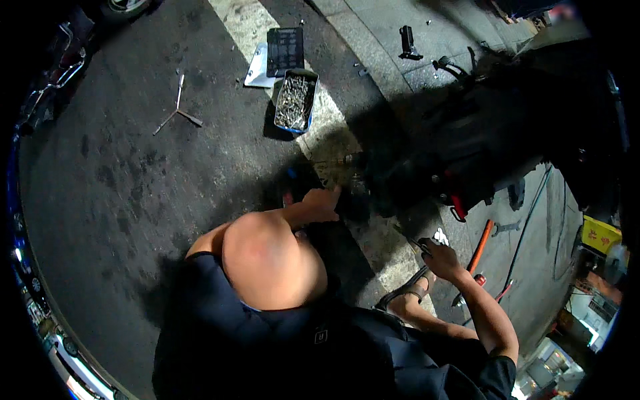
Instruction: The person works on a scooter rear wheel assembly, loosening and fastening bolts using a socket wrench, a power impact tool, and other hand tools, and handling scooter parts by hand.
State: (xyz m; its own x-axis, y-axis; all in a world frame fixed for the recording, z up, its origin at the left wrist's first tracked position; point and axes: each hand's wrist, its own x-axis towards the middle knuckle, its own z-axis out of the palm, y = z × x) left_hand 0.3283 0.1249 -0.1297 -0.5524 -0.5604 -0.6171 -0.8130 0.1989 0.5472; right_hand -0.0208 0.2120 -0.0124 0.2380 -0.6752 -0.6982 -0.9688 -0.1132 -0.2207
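Observation:
A large dark machine [413, 170] stands in deep shadow in front of me, its parts hard to tell apart. My left hand [323, 205] reaches past my bent knee to the machine's near left end. Its fingers look curled, and what they grip is lost in the shadow. To the right, my right hand [441, 259] is closed round a slim metal hand tool [420, 247], pointing up and left toward the machine. The tool's exact kind is unclear. A red part [457, 205] shows on the machine's underside above that hand.
Beyond my left hand, a box of loose bolts and screws [295, 103] stands beside a black panel [285, 52]. A Y-shaped wrench [178, 111] lies on the asphalt. On the right are an orange-red bar [481, 247], an open-ended wrench [507, 228] and a yellow container [601, 235].

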